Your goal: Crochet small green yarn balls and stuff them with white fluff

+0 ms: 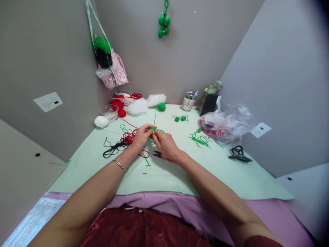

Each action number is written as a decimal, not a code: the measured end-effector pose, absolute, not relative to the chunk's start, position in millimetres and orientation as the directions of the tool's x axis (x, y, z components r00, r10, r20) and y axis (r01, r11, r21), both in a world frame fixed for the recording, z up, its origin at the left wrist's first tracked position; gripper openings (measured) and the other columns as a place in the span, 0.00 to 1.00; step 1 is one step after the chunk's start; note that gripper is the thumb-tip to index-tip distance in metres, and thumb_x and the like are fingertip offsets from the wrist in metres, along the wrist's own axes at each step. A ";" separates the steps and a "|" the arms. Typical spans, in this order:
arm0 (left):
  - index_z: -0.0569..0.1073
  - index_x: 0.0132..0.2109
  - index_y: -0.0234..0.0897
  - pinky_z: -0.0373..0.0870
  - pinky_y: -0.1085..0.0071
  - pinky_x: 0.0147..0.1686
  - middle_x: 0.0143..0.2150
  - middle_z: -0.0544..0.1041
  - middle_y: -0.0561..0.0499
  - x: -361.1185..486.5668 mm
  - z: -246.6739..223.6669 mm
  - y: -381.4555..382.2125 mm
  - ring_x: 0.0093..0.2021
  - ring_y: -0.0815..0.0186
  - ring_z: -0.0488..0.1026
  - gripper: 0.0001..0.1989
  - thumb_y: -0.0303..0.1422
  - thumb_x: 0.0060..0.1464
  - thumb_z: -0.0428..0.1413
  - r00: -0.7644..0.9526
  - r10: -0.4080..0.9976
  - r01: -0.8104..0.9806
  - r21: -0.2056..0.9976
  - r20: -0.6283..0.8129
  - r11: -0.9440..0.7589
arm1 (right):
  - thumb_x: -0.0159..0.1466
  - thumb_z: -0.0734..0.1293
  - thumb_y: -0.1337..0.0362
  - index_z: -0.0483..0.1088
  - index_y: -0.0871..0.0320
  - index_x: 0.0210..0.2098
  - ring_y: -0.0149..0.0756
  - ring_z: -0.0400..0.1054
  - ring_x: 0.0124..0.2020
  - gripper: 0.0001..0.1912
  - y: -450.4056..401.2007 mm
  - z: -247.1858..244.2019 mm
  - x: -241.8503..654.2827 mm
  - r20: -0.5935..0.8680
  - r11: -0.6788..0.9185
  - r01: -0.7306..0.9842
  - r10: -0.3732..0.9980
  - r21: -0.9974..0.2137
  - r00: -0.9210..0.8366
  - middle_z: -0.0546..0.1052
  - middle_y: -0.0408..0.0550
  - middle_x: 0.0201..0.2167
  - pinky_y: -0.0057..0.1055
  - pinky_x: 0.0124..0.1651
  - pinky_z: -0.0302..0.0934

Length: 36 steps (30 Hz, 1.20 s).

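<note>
Both hands are up close together over the middle of the table [174,180], with the green piece [153,128] right between the fingertips. The left hand [142,136] has its thumb and fingers pinched on that piece, and there's a bracelet [120,164] on that wrist. The right hand [166,143] is curled round a thin rod [167,161]: a shiny bit shows at the fingertips by the green piece and the other end pokes out below the palm. Too small to tell what its tip looks like.

A green strand [155,117] runs from near the fingers back toward a green ball [161,107]. Scissors [159,155] lie partly under the right hand, dark blades pointing left. Red yarn [128,138] sits in a tangle next to the left hand, with black yarn [113,150] right up against it.

Back left there's a white ball [101,121] beside a clear bowl [112,117], some red balls [121,113], and white stuffing [138,107] just left of the green ball. Over on the right: two small green balls [183,118], a can [189,102] with pens or similar in it, loose green scraps [202,140], a plastic bag [218,125] and a black clip [240,154]. A green charm [163,24] hangs on the wall straight ahead.
</note>
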<state>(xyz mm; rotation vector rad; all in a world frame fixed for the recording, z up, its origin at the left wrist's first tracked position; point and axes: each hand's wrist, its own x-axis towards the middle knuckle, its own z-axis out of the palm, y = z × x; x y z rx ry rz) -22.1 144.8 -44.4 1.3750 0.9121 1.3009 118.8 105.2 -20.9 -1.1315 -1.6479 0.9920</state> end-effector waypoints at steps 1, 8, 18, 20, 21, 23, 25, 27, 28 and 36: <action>0.80 0.39 0.34 0.66 0.73 0.30 0.27 0.75 0.54 -22.4 -43.5 144.2 0.27 0.68 0.69 0.10 0.31 0.48 0.60 0.145 0.961 -0.109 0.969 0.237 -0.223 | 0.64 0.64 0.69 0.63 0.55 0.25 0.30 0.48 0.23 0.11 105.4 -21.0 118.5 0.220 0.268 0.253 0.954 -0.930 -0.204 0.60 0.37 0.19 0.30 0.33 0.46; 0.80 0.42 0.37 0.68 0.71 0.37 0.33 0.80 0.52 -19.6 -42.1 145.3 0.33 0.66 0.72 0.12 0.34 0.50 0.60 0.113 0.955 -0.116 0.958 0.274 -0.262 | 0.68 0.57 0.59 0.66 0.56 0.33 0.28 0.44 0.17 0.11 114.1 -10.5 133.0 0.068 0.138 0.124 0.890 -0.983 -0.451 0.54 0.33 0.14 0.27 0.22 0.44; 0.78 0.38 0.38 0.68 0.71 0.34 0.35 0.81 0.50 -30.0 -47.6 154.7 0.32 0.65 0.70 0.09 0.37 0.52 0.59 0.017 0.966 -0.077 0.963 0.259 -0.257 | 0.65 0.62 0.52 0.73 0.58 0.36 0.27 0.46 0.16 0.17 110.7 -6.2 142.3 -0.075 0.050 0.187 0.792 -0.981 -0.606 0.57 0.33 0.14 0.26 0.22 0.47; 0.78 0.37 0.38 0.68 0.70 0.34 0.33 0.80 0.50 -30.3 -47.8 154.6 0.32 0.65 0.70 0.09 0.38 0.53 0.59 0.026 0.966 -0.072 0.964 0.258 -0.256 | 0.66 0.61 0.56 0.72 0.57 0.34 0.28 0.48 0.17 0.13 118.7 -6.9 149.4 -0.063 0.069 0.254 0.876 -0.965 -0.478 0.59 0.35 0.15 0.27 0.24 0.48; 0.79 0.37 0.38 0.67 0.70 0.35 0.32 0.80 0.50 -30.4 -47.7 154.3 0.32 0.64 0.70 0.09 0.38 0.53 0.59 0.029 0.966 -0.071 0.965 0.256 -0.254 | 0.65 0.61 0.59 0.72 0.57 0.32 0.29 0.50 0.18 0.11 123.0 -7.4 154.8 -0.054 0.076 0.299 0.914 -0.951 -0.402 0.61 0.37 0.16 0.28 0.25 0.49; 0.79 0.37 0.38 0.67 0.70 0.35 0.31 0.79 0.50 -30.3 -47.1 153.5 0.32 0.64 0.69 0.09 0.38 0.54 0.58 0.032 0.968 -0.074 0.966 0.251 -0.248 | 0.63 0.64 0.64 0.71 0.57 0.28 0.33 0.60 0.24 0.08 130.6 -8.9 167.8 -0.017 0.082 0.391 0.970 -0.917 -0.242 0.66 0.42 0.19 0.30 0.31 0.53; 0.79 0.37 0.38 0.66 0.69 0.36 0.31 0.79 0.50 -29.4 -45.9 151.7 0.32 0.64 0.69 0.09 0.38 0.54 0.58 0.037 0.969 -0.087 0.967 0.243 -0.239 | 0.61 0.66 0.69 0.70 0.57 0.27 0.42 0.68 0.39 0.06 135.9 -11.1 180.1 0.032 0.080 0.457 0.993 -0.886 -0.112 0.73 0.51 0.29 0.33 0.40 0.58; 0.79 0.37 0.38 0.67 0.69 0.37 0.32 0.80 0.49 -26.6 -44.5 148.8 0.33 0.64 0.70 0.09 0.38 0.54 0.58 0.053 0.970 -0.108 0.967 0.237 -0.230 | 0.60 0.66 0.71 0.73 0.58 0.33 0.49 0.66 0.54 0.04 138.3 -13.2 186.6 0.080 0.091 0.483 0.996 -0.871 -0.043 0.76 0.59 0.43 0.37 0.51 0.59; 0.79 0.38 0.38 0.67 0.68 0.39 0.34 0.81 0.49 -24.5 -43.9 147.0 0.35 0.63 0.71 0.09 0.38 0.53 0.58 0.062 0.969 -0.121 0.966 0.238 -0.229 | 0.61 0.66 0.71 0.74 0.59 0.38 0.50 0.63 0.59 0.07 138.3 -14.1 186.5 0.099 0.104 0.481 0.994 -0.871 -0.035 0.75 0.60 0.49 0.40 0.55 0.58; 0.78 0.41 0.39 0.70 0.67 0.46 0.45 0.82 0.49 -9.1 -43.7 136.7 0.46 0.60 0.76 0.10 0.38 0.53 0.60 0.076 0.974 -0.223 0.955 0.215 -0.193 | 0.62 0.69 0.60 0.70 0.57 0.54 0.35 0.73 0.38 0.21 122.1 -20.9 136.5 0.101 0.182 0.216 0.935 -0.959 -0.340 0.81 0.47 0.39 0.31 0.42 0.66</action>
